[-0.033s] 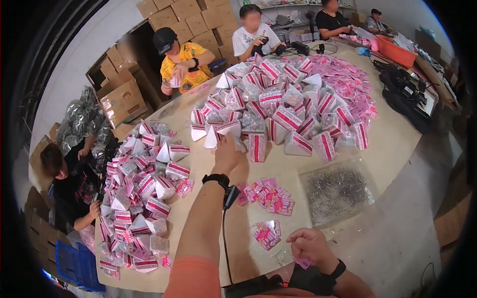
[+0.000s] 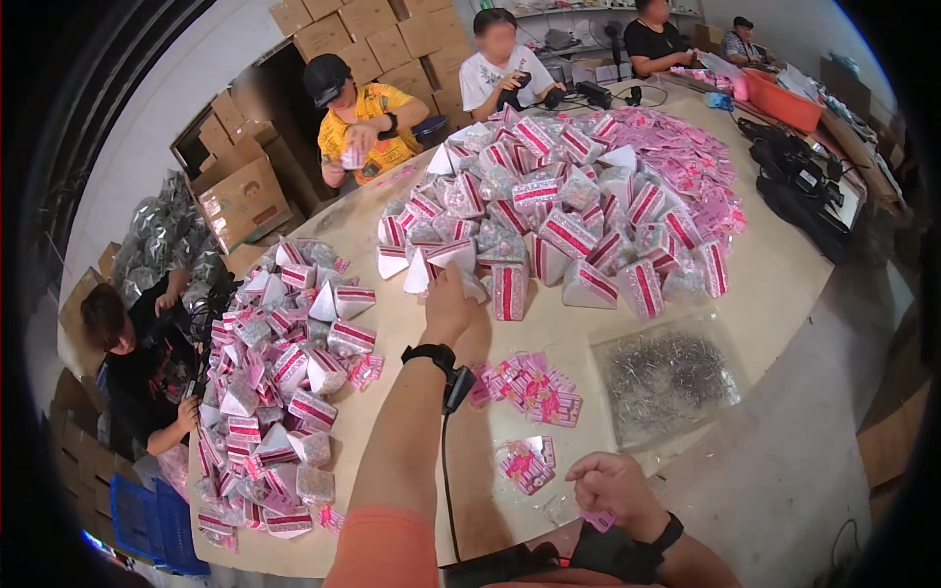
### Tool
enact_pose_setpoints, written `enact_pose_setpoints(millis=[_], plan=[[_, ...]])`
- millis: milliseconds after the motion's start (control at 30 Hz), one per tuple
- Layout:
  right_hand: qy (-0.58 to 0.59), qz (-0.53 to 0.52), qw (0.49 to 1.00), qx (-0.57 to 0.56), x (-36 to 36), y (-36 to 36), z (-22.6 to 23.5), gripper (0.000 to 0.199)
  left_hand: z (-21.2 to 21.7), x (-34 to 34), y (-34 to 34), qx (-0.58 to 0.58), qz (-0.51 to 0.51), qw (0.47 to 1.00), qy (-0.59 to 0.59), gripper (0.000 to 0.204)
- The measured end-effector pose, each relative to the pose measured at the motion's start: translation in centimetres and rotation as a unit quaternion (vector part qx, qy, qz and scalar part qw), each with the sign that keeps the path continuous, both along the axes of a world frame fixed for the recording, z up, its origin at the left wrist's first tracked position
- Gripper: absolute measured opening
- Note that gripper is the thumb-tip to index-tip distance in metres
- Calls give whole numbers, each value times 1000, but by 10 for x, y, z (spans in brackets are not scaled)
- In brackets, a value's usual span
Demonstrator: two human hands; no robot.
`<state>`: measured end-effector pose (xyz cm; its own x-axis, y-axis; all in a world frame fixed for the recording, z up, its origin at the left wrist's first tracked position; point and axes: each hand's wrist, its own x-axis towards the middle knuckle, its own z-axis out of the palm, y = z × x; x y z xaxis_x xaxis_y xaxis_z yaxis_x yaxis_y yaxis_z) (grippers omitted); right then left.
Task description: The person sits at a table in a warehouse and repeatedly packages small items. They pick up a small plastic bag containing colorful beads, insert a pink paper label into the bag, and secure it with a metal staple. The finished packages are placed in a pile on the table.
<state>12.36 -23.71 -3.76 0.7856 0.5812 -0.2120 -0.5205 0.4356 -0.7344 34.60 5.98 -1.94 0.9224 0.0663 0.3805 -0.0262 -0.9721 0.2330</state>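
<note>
My left hand reaches out to the near edge of a large heap, its fingers closed on a cake-slice-shaped package with a white face; the fingertips are partly hidden. Similar wedge packages, striped pink and white with clear bags of small pieces, crowd around it. Low at the table's near edge, my right hand is curled, with a small pink card held beneath its fingers. Just left of that hand lies a small stack of pink printed cards. More pink cards are spread farther up.
A shallow clear tray of small metal pins sits at the right. Another heap of wedge packages covers the table's left side. Loose pink cards lie behind the main heap. Several people work around the table; an orange basin stands far right.
My hands stay in the same places. Across the table, the hands of the person in yellow have shifted slightly.
</note>
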Motion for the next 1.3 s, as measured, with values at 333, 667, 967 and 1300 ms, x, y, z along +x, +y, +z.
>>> enact_pose_setpoints(millis=[333, 667, 967, 1300], plan=[[-30, 4, 999, 13, 5, 2, -12, 18, 9, -56, 14, 235, 30, 971, -19, 42], [-41, -18, 997, 64, 5, 3, -12, 18, 22, -107, 55, -116, -75, 990, 2, 64], [-18, -8, 1000, 1, 5, 3, -4, 17, 0, -89, 73, -303, -78, 922, 228, 60], [-25, -4, 998, 51, 4, 3, -10, 19, -5, -114, 45, -472, -137, 864, 111, 46]])
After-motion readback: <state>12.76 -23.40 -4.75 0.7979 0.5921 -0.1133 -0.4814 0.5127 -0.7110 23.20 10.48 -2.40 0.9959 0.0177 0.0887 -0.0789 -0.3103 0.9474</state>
